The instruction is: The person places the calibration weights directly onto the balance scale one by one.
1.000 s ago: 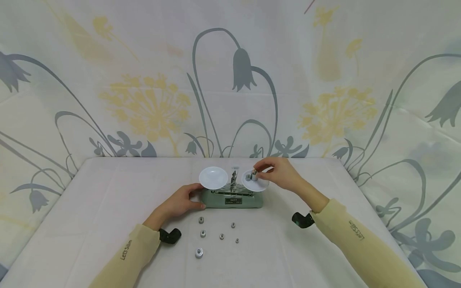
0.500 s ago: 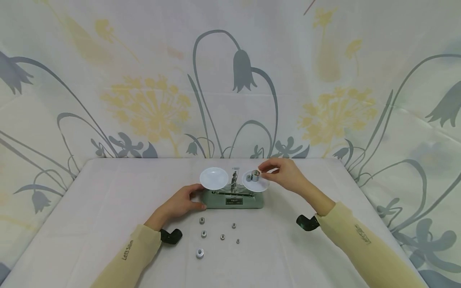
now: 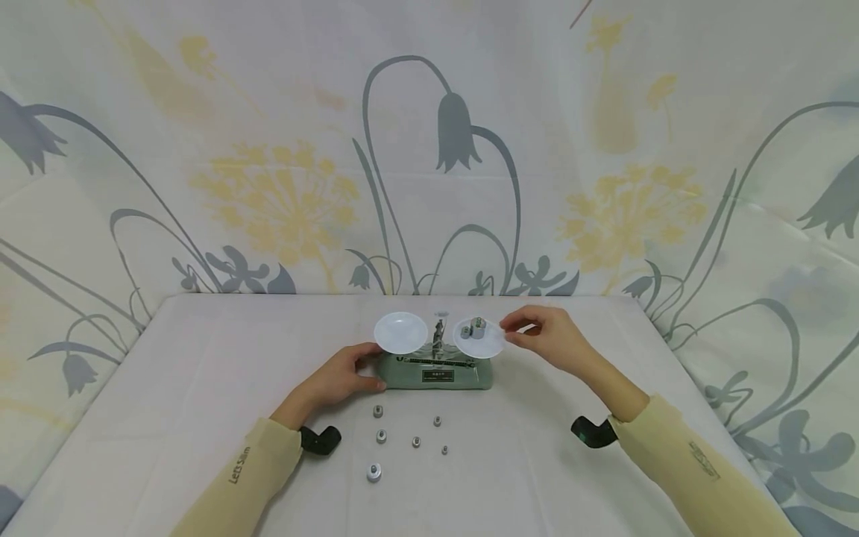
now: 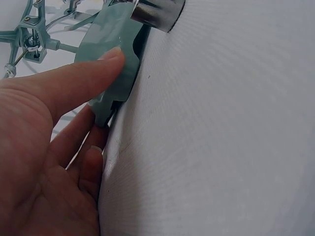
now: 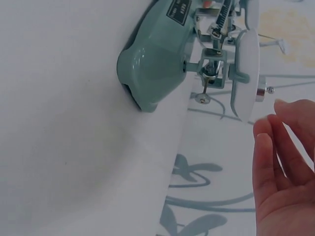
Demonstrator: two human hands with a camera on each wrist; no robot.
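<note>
A green balance scale [image 3: 466, 378] stands on the table with two white pans. Two metal weights [image 3: 478, 328], one larger than the other, sit on its right pan [image 3: 488, 347]; the left pan [image 3: 400, 333] bears nothing. My left hand [image 3: 337, 377] holds the left end of the base, thumb on the front and fingers behind, as the left wrist view shows on the green base [image 4: 109, 37]. Just off the right pan's outer rim is my right hand [image 3: 546, 335], nothing between its loosely bent fingers. In the right wrist view its fingertips [image 5: 262, 126] are apart from the pan.
Several loose metal weights [image 3: 381, 436] of different sizes stand on the white tablecloth [image 3: 537, 477] in front of the scale. One weight [image 4: 157, 14] shows close to the base in the left wrist view. A flowered cloth [image 3: 416, 186] hangs behind the table.
My right hand has let go of the larger weight on the right pan and drawn away to the right. The left hand stays on the base.
</note>
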